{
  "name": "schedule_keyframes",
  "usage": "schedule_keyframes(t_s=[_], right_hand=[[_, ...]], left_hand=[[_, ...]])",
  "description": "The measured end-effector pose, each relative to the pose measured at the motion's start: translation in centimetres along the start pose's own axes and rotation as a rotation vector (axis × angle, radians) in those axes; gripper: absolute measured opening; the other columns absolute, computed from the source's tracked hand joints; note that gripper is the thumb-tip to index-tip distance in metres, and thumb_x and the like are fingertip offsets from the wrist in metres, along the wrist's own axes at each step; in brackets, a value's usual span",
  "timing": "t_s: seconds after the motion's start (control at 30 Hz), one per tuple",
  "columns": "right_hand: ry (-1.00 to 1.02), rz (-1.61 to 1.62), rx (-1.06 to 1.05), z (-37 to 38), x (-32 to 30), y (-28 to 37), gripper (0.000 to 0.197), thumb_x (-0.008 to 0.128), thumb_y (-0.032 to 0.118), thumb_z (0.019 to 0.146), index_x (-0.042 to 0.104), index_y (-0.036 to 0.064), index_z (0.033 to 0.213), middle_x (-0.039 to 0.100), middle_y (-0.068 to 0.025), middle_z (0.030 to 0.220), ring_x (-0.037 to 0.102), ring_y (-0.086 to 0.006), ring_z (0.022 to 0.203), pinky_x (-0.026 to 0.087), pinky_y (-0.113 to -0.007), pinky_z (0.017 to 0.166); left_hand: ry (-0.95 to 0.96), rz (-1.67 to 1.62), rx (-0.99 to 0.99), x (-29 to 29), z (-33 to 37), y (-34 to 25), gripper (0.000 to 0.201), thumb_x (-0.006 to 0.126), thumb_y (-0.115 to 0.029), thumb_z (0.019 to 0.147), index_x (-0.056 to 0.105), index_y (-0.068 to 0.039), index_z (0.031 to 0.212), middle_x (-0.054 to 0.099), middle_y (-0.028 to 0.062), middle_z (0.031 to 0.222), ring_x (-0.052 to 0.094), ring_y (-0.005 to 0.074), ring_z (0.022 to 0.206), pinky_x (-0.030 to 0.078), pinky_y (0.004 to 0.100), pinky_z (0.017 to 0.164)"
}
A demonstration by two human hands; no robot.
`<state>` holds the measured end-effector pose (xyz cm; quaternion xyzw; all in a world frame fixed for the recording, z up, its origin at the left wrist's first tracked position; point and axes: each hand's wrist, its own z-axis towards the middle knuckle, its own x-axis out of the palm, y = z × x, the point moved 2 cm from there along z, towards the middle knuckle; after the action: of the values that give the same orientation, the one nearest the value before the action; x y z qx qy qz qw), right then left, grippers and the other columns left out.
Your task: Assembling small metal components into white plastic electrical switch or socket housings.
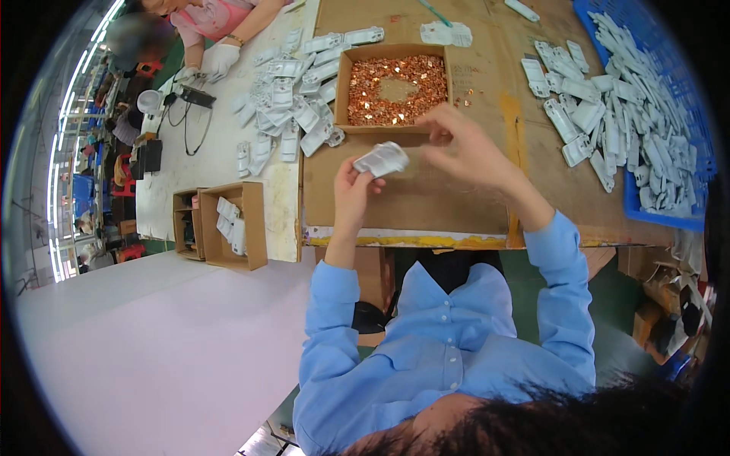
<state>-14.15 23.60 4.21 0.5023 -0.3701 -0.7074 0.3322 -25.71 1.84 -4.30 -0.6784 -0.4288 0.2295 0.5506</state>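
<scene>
A person in a blue shirt sits at a cardboard-covered worktop (426, 209), both hands over it. The left hand (351, 186) pinches one white plastic casing (382, 160) between thumb and fingers, so that the casing sticks out beyond the fingertips toward the right hand (473, 152). The right hand's fingers are bent, close to the casing's far end; they are blurred, and I cannot tell whether they pinch a small piece.

Just beyond both sets of fingers is an open cardboard box (343, 87) of small, shiny copper-coloured pieces (366, 102), the right fingers close to its near corner. To the left of that box, beyond the left fingers, lies a loose heap of similar white casings (283, 99). Well to the right of the right fingers, more casings (658, 156) fill a blue basket (665, 220) and spill over its near side. Left of the left fingers and nearer the body, a smaller cardboard box (255, 228) holds a few white parts (230, 226). Farther off at upper left, a co-worker's gloved hand (222, 61) is visible.
</scene>
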Motion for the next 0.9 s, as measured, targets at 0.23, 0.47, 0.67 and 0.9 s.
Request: schedule_keyframes(t_s=[0.23, 0.47, 0.67, 0.9], right_hand=[[0.123, -0.434, -0.016, 12.4, 2.4, -6.0, 0.02, 0.058, 0.012, 0.088, 0.064, 0.0063, 0.106, 0.063, -0.0129, 0.101, 0.063, -0.0301, 0.095, 0.051, -0.042, 0.082], [0.349, -0.632, 0.025, 14.7, 4.7, -8.0, 0.024, 0.057, 0.006, 0.085, 0.066, 0.0081, 0.107, 0.063, -0.0118, 0.111, 0.062, -0.0308, 0.105, 0.051, -0.045, 0.086], [0.357, -0.681, 0.006, 14.6, 4.9, -7.5, 0.025, 0.056, 0.004, 0.085, 0.066, 0.0091, 0.107, 0.061, -0.0109, 0.114, 0.062, -0.0301, 0.105, 0.052, -0.044, 0.084], [0.4, -0.785, -0.025, 14.6, 4.8, -7.3, 0.026, 0.056, 0.004, 0.085, 0.066, 0.0088, 0.109, 0.06, -0.0119, 0.114, 0.063, -0.0311, 0.103, 0.053, -0.044, 0.082]], left_hand=[[-0.097, -0.074, -0.031, -2.3, 0.7, 2.3, 0.052, 0.052, 0.003, 0.079, 0.037, -0.003, 0.129, 0.062, 0.0129, 0.103, 0.066, 0.0197, 0.081, 0.055, 0.0277, 0.066], [-0.084, -0.061, 0.038, -1.6, 0.7, 2.6, 0.062, 0.055, 0.001, 0.079, 0.032, -0.004, 0.136, 0.063, 0.0123, 0.104, 0.065, 0.0177, 0.086, 0.054, 0.0258, 0.071], [-0.072, -0.049, 0.038, -1.5, 0.7, 2.7, 0.062, 0.055, 0.003, 0.081, 0.03, -0.003, 0.137, 0.063, 0.0122, 0.103, 0.063, 0.0162, 0.083, 0.053, 0.0253, 0.071], [-0.068, -0.05, 0.057, -1.4, 0.6, 3.0, 0.062, 0.055, 0.005, 0.081, 0.028, -0.002, 0.137, 0.062, 0.0124, 0.102, 0.063, 0.016, 0.083, 0.052, 0.0257, 0.071]])
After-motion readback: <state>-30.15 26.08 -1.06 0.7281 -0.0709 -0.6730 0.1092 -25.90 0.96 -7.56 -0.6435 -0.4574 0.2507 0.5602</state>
